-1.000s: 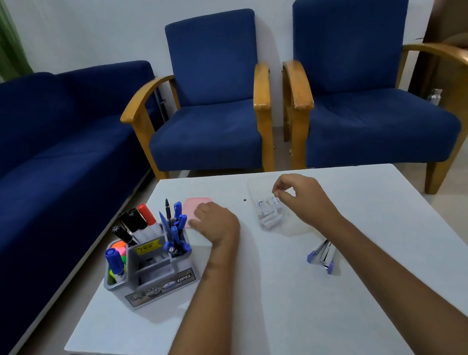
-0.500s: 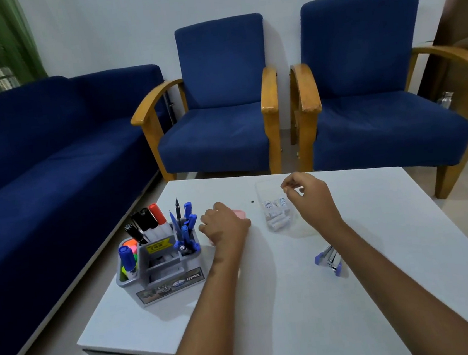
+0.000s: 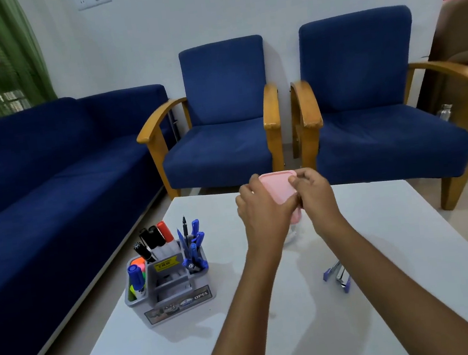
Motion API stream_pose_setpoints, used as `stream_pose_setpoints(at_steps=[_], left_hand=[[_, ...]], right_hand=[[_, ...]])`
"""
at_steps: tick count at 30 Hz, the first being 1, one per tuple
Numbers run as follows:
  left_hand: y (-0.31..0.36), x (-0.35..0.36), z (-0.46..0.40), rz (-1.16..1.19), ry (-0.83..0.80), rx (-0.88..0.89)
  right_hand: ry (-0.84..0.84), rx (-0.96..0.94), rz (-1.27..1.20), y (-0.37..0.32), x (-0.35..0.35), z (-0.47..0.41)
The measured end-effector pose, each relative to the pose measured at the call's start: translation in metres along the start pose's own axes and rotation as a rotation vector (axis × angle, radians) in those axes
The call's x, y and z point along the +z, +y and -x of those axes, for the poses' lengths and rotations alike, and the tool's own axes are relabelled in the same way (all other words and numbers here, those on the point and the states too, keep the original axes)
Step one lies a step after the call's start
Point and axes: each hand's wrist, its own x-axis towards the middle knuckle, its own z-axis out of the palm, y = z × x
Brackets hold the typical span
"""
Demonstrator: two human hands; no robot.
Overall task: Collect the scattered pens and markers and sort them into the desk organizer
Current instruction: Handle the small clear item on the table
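Note:
A grey desk organizer (image 3: 170,294) stands at the left of the white table (image 3: 385,291). It holds black and red markers (image 3: 155,237), blue pens (image 3: 192,247) and a blue marker with highlighters (image 3: 136,277). Both hands hold a pink lid (image 3: 279,188) raised above the table's far middle. My left hand (image 3: 263,212) grips its left side from beneath and my right hand (image 3: 313,194) pinches its right edge. A clear plastic box (image 3: 292,236) lies mostly hidden under the hands.
A blue and silver stapler (image 3: 339,276) lies on the table under my right forearm. Two blue armchairs (image 3: 231,136) stand beyond the table's far edge and a blue sofa (image 3: 38,182) runs along the left.
My left hand lifted the pink lid off the table and carried it right. My right hand left the clear box and took hold of the lid. The camera tilted up.

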Motion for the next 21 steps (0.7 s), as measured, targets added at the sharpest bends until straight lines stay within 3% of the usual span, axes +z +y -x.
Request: stream_pose_setpoints(at_steps=[3, 6, 11, 21], left_hand=[[-0.014, 0.000, -0.008, 0.290, -0.060, -0.084], [-0.034, 0.011, -0.012, 0.338, -0.033, -0.223], [-0.030, 0.029, -0.030, 0.397, -0.264, -0.475], [-0.039, 0.058, -0.062, 0.224, -0.168, -0.375]], right_hand=[[0.103, 0.091, 0.187, 0.017, -0.011, -0.022], [0.039, 0.198, 0.367, 0.039, -0.007, -0.031], [0.004, 0.163, 0.519, 0.043, 0.027, -0.033], [-0.110, 0.099, 0.601, 0.046, 0.039, -0.047]])
